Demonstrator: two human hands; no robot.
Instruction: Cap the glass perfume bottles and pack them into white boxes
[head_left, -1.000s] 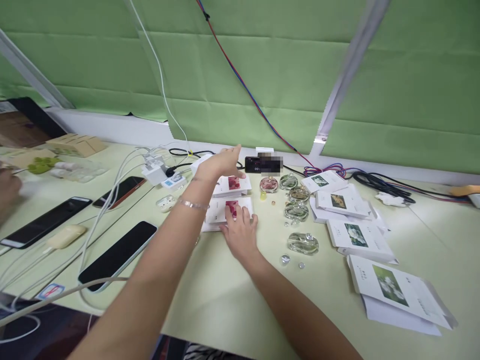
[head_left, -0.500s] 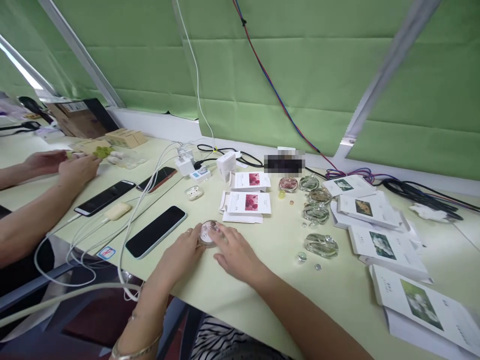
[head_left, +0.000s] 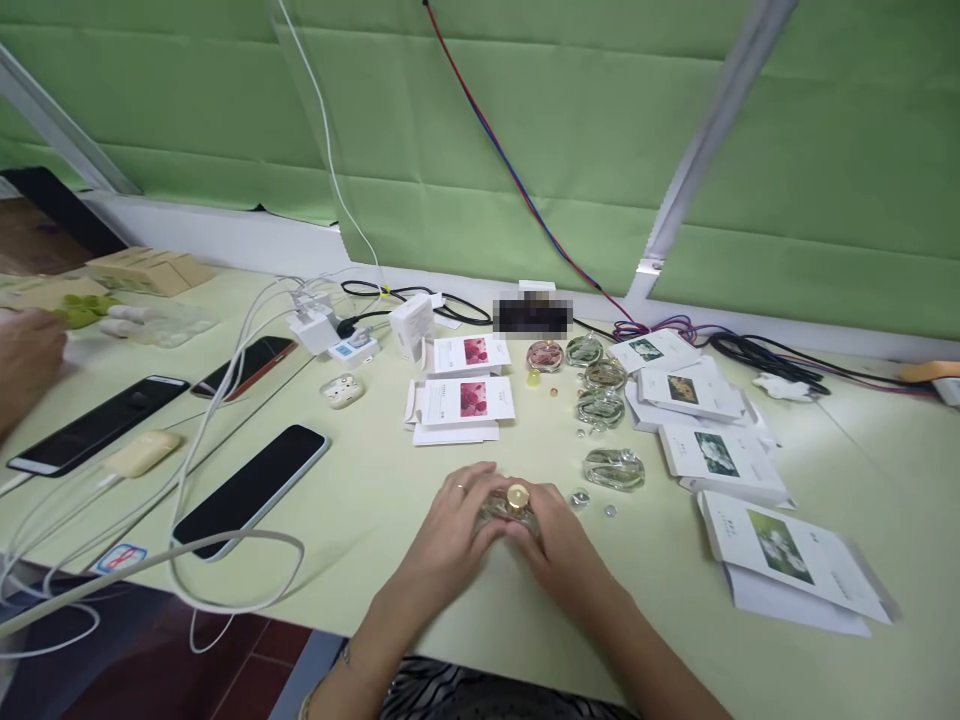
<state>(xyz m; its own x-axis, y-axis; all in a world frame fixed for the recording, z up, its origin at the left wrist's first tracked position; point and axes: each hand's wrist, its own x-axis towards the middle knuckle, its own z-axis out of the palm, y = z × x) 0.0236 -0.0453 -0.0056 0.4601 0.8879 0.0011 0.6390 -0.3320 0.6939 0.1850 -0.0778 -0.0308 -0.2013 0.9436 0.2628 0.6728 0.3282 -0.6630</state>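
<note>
Gold-capped glass bottle [head_left: 516, 500] is clasped between left hand [head_left: 455, 525] and right hand [head_left: 564, 535] above the near bench [head_left: 367, 500], apparently being steadied; the next move calls for even grip.

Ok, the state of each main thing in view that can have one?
Bottle: held, gold cap on top
Left hand: curled around bottle
Right hand: curled around bottle
Blue-edged phone: screen dark
Red-edged phone: screen dark
Leftmost phone: screen dark
Nearer pink-printed carton: flat, flap open
Small white box: upright
</note>
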